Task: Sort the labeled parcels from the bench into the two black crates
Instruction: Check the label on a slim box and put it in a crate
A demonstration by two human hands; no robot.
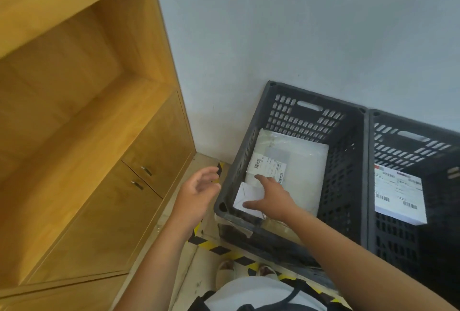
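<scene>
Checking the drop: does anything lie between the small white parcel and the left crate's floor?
Yes: the large white labeled parcel lies in the left crate, apparently partly beneath the small white parcel under the right hand.

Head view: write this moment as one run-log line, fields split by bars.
left hand: open, beside left crate | right hand: touching small white parcel in left crate, on large parcel | right crate: holds labelled box

Soft even light, wide-angle bending, perhaps slight blur
</scene>
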